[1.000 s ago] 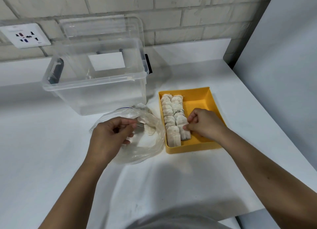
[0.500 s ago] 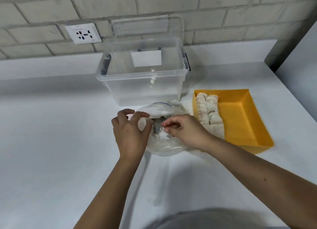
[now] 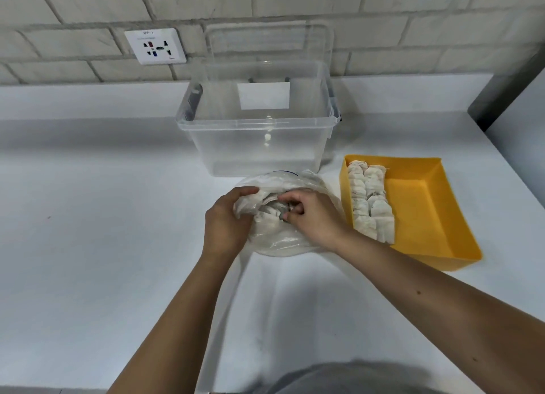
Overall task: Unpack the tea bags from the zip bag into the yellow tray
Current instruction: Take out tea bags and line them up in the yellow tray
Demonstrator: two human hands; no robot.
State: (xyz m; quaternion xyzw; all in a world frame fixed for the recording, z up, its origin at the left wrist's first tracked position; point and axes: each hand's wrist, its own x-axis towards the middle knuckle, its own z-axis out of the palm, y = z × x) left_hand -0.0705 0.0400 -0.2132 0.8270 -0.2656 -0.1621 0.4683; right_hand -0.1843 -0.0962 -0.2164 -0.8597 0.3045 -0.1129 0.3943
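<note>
A clear zip bag (image 3: 280, 243) lies crumpled on the white table, just in front of the clear box. My left hand (image 3: 227, 219) grips the bag's left edge and holds its mouth apart. My right hand (image 3: 312, 216) reaches into the mouth, fingers curled around a tea bag (image 3: 269, 218) inside. To the right stands the yellow tray (image 3: 424, 205), with two rows of white tea bags (image 3: 370, 199) lined along its left side; its right half is bare.
A clear plastic storage box (image 3: 259, 134) stands open behind the zip bag, its lid leaning on the brick wall. A wall socket (image 3: 154, 46) is at the upper left. A grey panel (image 3: 519, 134) borders the table's right edge.
My right hand left the tray, crossed to the zip bag and went into its mouth. My left hand kept hold of the bag. The camera view swung left.
</note>
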